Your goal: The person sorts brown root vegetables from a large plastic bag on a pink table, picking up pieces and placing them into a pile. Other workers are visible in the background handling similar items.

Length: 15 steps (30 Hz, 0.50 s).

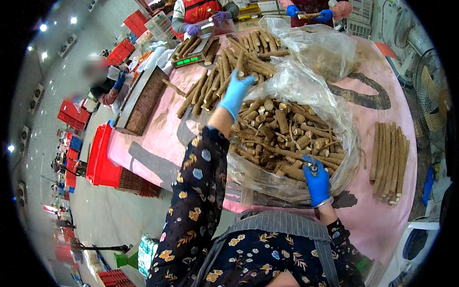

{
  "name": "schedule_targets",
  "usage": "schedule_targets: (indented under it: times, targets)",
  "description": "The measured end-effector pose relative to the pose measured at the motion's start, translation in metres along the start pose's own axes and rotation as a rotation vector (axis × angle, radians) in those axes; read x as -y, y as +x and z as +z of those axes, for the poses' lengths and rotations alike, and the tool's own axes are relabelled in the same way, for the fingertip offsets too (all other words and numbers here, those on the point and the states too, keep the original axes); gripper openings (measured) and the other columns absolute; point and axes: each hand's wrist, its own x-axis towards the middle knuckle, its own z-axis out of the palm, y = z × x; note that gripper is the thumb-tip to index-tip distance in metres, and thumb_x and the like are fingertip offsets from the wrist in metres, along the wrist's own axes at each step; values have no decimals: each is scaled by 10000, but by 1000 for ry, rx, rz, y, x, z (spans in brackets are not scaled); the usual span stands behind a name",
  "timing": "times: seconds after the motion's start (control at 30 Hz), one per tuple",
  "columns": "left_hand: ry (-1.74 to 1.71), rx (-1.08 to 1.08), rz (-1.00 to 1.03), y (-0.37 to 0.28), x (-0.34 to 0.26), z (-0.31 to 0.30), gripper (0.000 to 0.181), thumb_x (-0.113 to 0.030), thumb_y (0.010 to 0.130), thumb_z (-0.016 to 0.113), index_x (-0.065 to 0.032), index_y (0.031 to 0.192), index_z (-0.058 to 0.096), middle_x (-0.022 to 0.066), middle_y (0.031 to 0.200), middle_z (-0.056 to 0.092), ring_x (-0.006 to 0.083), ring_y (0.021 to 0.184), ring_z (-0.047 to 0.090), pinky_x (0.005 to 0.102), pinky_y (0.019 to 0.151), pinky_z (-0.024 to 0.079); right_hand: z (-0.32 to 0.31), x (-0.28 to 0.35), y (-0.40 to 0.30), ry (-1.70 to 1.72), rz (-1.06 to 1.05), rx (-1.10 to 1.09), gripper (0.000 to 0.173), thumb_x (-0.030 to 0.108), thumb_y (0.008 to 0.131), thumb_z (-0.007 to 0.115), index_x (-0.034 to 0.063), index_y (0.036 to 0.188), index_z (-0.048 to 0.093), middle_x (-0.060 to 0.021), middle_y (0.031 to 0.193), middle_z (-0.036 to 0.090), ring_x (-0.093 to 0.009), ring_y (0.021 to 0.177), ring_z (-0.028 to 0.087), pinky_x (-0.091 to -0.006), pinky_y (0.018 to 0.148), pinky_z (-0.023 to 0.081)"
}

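My left hand (235, 94), in a light blue glove, reaches over a pile of long brown yam roots (211, 84). Its thumb and fingers are spread at the ends of the roots; no root is plainly gripped. In a darker blue glove, my right hand (317, 184) holds a thin-bladed knife (312, 149) by its handle, blade pointing away from me. That hand is at the near rim of a large clear plastic bag (346, 143), which lies open around many short cut yam pieces (283, 123).
A row of long yams (389, 161) lies at the right. Farther off stand a digital scale (188, 59) bearing yams, a metal trough (141, 100) and another plastic bag (322, 53). Gloved co-workers stand across the pink-covered table (380, 222). A red crate (102, 154) adjoins its left edge.
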Motion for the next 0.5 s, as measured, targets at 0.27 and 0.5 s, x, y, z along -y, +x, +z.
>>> schedule_targets:
  times: [0.27,0.5]
  targets:
    - [1110,718,148,-116,100,50,407,-322,826,621,-79,1150,580,167,1045,621,323,978,580,417,833,472,1,-7,-2,42,-26,17,292,84,872,591,93,1164,592,22,899,602,-43,678,488,-194,579,414]
    - [1324,735,225,-130,121,65,299,-209,820,600,-68,1083,575,163,932,625,326,880,605,436,748,492,-1,-7,0,30,75,46,286,104,862,602,76,1147,593,-65,1076,629,-156,958,579,-295,834,446]
